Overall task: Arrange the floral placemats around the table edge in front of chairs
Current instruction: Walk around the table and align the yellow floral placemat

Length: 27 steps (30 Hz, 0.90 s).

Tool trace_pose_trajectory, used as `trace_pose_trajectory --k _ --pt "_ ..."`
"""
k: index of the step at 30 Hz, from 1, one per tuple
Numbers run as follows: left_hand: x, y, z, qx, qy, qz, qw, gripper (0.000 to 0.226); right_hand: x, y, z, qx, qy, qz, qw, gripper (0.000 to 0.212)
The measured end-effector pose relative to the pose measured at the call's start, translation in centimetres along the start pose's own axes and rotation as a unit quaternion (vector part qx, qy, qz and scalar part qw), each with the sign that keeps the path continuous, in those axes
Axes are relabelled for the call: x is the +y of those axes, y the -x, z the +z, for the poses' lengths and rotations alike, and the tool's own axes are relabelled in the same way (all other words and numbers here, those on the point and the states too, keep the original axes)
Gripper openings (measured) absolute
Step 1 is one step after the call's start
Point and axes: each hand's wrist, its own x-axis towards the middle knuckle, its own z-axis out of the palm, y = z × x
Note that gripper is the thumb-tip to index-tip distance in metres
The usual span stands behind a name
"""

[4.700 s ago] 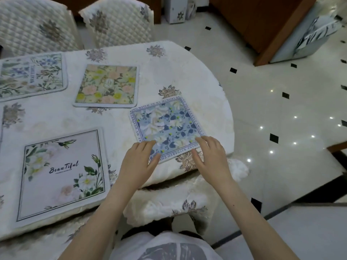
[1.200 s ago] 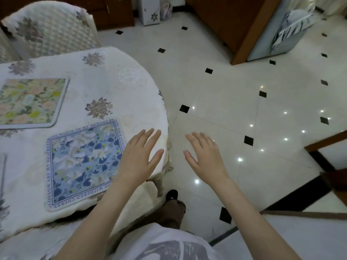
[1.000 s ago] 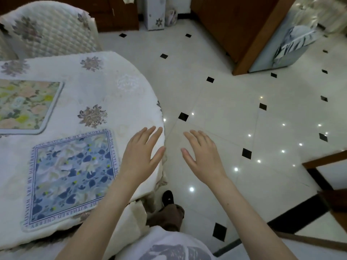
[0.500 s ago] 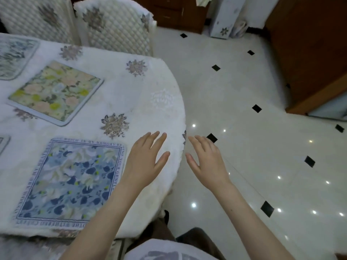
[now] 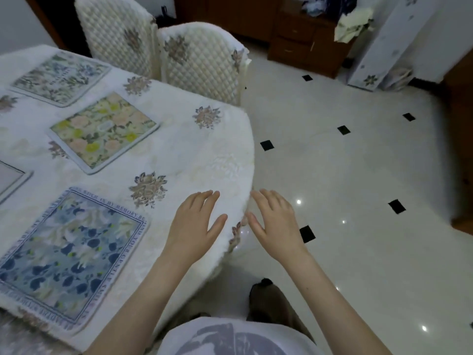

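A blue floral placemat (image 5: pixel 69 254) lies flat at the near edge of the round white-clothed table (image 5: pixel 204 160). A yellow and pink floral placemat (image 5: pixel 102 129) lies further in, and a green and blue one (image 5: pixel 60 79) sits beyond it at the far side. A white placemat's corner (image 5: pixel 10 179) shows at the left frame edge. My left hand (image 5: pixel 197 224) hovers open over bare cloth to the right of the blue mat, holding nothing. My right hand (image 5: pixel 275 222) is open just past the table's rim, above the floor.
Two quilted white chairs (image 5: pixel 202 62) stand at the table's far right side. Tiled floor (image 5: pixel 358 188) with black diamonds stretches to the right. Wooden cabinets (image 5: pixel 304 44) and a white floral-marked unit (image 5: pixel 391 39) line the back wall. My foot (image 5: pixel 266 293) shows below the table edge.
Both hands have left the blue placemat, which stays flat on the table. My view has swung round the table's right side, bringing the two chairs and far mats into sight.
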Motion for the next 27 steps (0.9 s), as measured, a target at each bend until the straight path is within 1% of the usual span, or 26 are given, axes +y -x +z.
trace_pose_trajectory --k 7,11,15,17,23,27 --pt "8.0 -5.9 0.6 0.087 0.002 -0.070 0.994 0.050 7.0 -5.9 -6.1 -0.001 -0.002 -0.103 0.995 0.045" --pt "9.8 -8.7 -0.1 0.125 -0.011 -0.102 0.987 0.049 8.8 -10.2 -8.2 -0.014 0.001 -0.156 0.988 0.047" --pt "9.4 -10.8 0.0 0.142 -0.028 -0.141 0.979 0.048 9.3 -14.0 -8.5 -0.020 -0.026 -0.193 0.981 0.047" --pt "8.6 -11.6 0.5 0.144 -0.024 -0.167 0.975 0.048 9.4 -15.5 -7.8 -0.036 -0.024 -0.205 0.978 0.047" --pt "5.0 -14.9 2.7 0.163 0.008 -0.234 0.958 0.049 9.2 -20.9 -4.8 -0.108 0.015 -0.234 0.966 0.050" --pt "2.8 -17.7 2.8 0.183 0.042 -0.276 0.943 0.055 7.7 -25.6 -4.3 -0.129 0.047 -0.268 0.954 0.050"
